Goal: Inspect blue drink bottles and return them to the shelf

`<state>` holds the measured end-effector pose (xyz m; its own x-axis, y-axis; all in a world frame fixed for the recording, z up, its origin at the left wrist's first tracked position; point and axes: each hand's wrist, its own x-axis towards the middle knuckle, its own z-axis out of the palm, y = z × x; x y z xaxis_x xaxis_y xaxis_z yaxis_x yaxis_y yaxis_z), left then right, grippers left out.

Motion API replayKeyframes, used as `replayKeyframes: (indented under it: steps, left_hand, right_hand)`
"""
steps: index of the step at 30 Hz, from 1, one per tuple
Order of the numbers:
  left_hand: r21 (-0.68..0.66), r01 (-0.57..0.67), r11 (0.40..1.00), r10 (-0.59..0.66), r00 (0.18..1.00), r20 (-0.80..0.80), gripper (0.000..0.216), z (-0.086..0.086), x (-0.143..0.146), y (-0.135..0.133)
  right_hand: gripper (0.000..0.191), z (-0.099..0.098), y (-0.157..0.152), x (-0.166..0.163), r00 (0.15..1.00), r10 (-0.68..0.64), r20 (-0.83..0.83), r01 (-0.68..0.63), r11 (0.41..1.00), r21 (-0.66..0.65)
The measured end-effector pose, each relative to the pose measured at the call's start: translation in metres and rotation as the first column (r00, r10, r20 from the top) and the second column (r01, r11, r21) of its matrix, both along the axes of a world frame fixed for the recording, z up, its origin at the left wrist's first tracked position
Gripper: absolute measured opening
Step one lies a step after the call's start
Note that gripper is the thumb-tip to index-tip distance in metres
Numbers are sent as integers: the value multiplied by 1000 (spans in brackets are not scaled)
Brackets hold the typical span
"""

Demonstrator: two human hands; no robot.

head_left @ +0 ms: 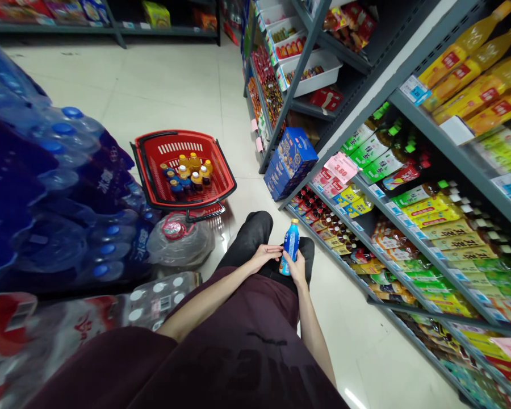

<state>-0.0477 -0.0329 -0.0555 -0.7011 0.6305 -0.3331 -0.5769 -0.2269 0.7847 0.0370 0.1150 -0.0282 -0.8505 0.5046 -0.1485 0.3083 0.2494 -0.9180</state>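
Observation:
A blue drink bottle (291,244) with a yellow cap stands roughly upright over my lap. My right hand (296,267) is closed around its lower part, thumb across the front. My left hand (264,257) lies just to the left of it, fingers stretched out toward the bottle's side; whether the fingertips touch it I cannot tell. Ahead and to the left, a red shopping basket (147,186) with black handles rests on the floor. Inside it several small bottles (191,173) with yellow, white and blue caps stand grouped together.
Drink shelves (409,227) with price tags run along my right. Blue boxes (292,162) stand on the floor by the shelf end. Stacked water-bottle packs (80,199) and a large clear jug (181,241) crowd my left. Snack shelves (162,28) line the far side.

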Motion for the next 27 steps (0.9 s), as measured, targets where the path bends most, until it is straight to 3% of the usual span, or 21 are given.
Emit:
replayKeyframes:
  steps: [12,23,27]
  left_hand:
    - [-15,2,1000,-2,1000,-22,49,5,0,-1]
    - [2,2,1000,-2,999,-32,52,-9,-1,4]
    - [-8,22,1000,-22,999,-38,54,-11,-1,4]
  right_hand:
    - [51,-3,1,0,1000,-3,-7,3,1000,-10]
    - [55,-15,6,0,998,-32,-55,29,998,-63]
    - [54,-20,7,0,996,-43,-74,32,989,-146]
